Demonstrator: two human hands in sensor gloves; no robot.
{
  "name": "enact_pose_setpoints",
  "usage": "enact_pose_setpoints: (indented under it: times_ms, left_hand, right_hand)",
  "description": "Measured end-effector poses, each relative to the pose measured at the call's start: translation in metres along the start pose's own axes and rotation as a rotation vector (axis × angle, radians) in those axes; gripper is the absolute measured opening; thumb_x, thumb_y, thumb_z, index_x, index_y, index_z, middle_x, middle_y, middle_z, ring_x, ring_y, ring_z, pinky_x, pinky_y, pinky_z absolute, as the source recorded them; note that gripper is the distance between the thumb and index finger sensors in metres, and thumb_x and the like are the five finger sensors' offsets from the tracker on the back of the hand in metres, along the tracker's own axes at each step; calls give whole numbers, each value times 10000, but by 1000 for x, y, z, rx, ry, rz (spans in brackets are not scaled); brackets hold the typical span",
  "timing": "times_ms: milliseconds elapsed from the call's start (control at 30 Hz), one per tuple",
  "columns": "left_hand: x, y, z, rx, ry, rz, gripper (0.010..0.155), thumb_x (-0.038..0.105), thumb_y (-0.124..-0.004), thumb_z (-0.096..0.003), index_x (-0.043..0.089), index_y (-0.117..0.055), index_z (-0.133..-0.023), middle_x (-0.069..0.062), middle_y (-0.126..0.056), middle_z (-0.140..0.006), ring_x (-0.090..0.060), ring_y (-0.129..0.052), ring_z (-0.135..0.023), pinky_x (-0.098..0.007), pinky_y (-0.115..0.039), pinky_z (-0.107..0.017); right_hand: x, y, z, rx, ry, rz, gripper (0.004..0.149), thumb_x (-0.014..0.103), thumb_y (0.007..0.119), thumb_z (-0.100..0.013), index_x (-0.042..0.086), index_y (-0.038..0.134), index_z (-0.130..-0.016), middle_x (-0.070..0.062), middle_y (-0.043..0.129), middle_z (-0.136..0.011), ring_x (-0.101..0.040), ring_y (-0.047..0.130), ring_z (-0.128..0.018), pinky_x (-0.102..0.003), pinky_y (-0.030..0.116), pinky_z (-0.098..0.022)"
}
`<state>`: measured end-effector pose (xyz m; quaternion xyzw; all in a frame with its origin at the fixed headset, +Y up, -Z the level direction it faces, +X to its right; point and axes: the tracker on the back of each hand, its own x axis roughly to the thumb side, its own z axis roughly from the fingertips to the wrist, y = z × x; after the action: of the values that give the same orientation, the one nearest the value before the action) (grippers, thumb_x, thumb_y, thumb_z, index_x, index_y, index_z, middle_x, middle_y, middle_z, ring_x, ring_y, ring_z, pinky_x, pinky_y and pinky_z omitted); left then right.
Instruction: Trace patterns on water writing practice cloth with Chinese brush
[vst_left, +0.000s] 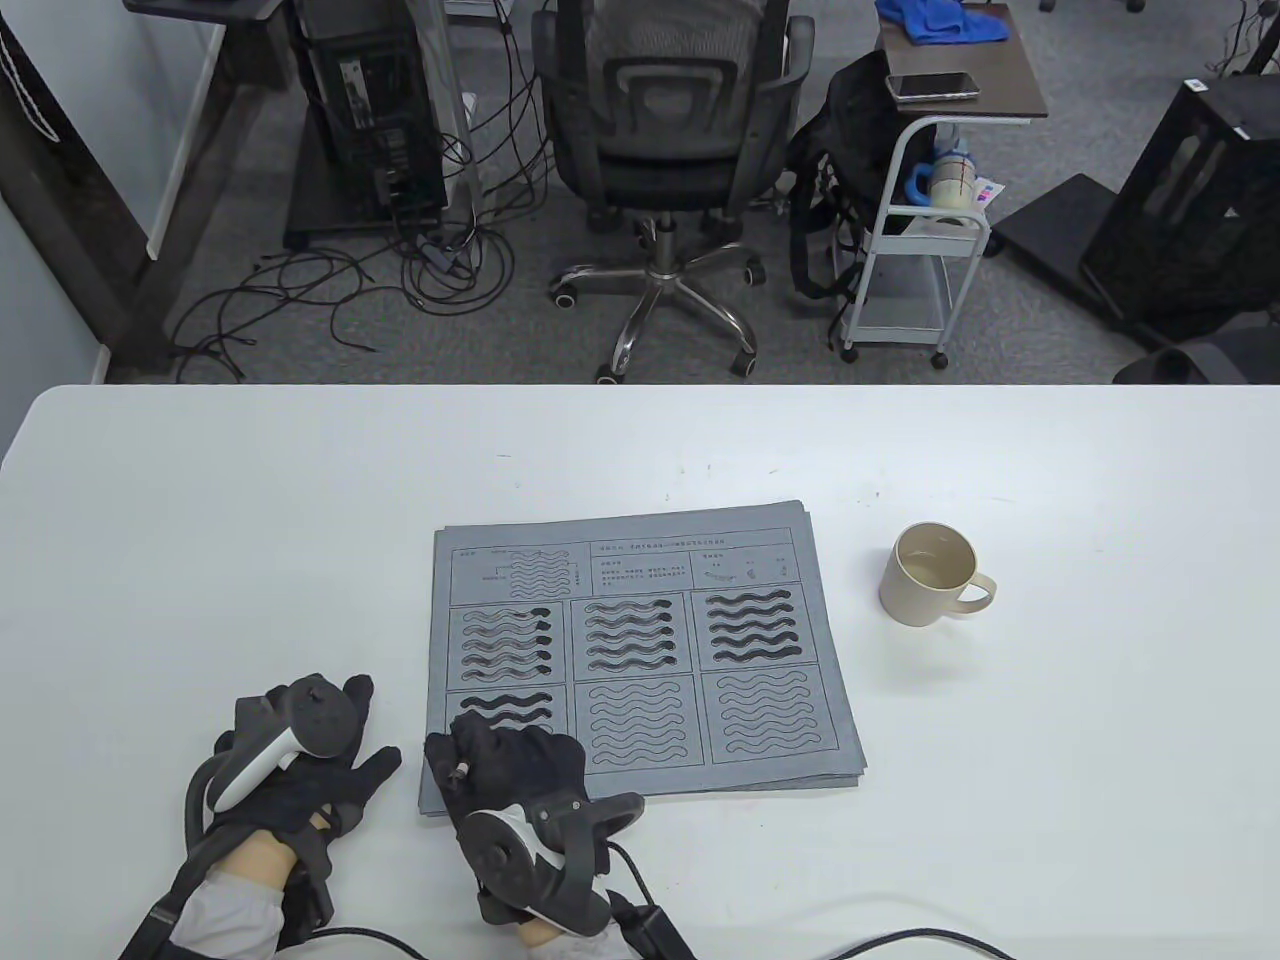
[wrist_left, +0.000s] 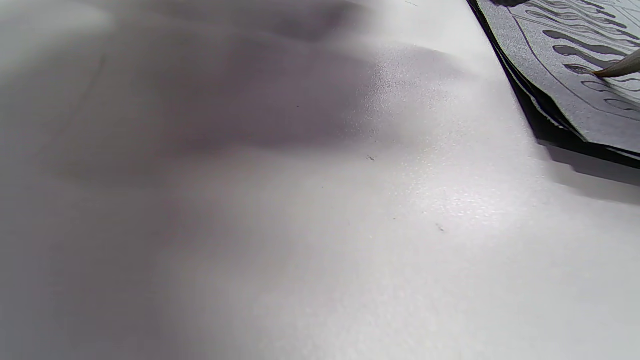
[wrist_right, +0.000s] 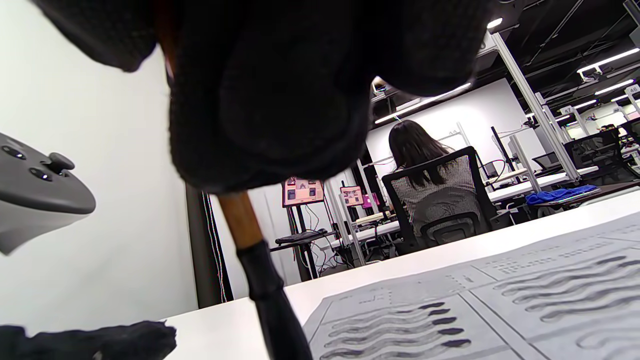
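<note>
A grey water writing cloth (vst_left: 640, 655) with wavy line patterns lies on the white table (vst_left: 200, 520), on a small stack of like sheets. Its top row of boxes is darkened with wet strokes, as is the top of the lower left box. My right hand (vst_left: 505, 755) rests over the cloth's lower left corner and grips the brush (wrist_right: 260, 280), whose handle end (vst_left: 461, 772) pokes out between the fingers. The brush tip (wrist_left: 617, 67) touches the cloth (wrist_left: 575, 75). My left hand (vst_left: 320, 760) lies flat on the table, left of the cloth, holding nothing.
A beige mug (vst_left: 930, 575) with water stands on the table to the right of the cloth. Beyond the far table edge are an office chair (vst_left: 670, 130), a small cart (vst_left: 925, 220) and floor cables. A person sits at a desk in the right wrist view.
</note>
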<state>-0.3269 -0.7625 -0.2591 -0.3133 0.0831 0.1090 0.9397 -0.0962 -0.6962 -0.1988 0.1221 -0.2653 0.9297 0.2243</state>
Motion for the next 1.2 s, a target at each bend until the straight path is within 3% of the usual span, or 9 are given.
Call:
enact_pose_setpoints:
  times_ms: [1200]
  left_hand:
    - [0,0,0,-2,0,2,785,655,-518,-538,426,11,-1071,-79,55,-1173,-365,90,-1026,-767,-56,-668]
  right_hand:
    - [-2,-1,0,-30,19,10,401,475,791,-516,142,930,-691,-37,1083,-443,-169,1026,-322,-435,819,-383]
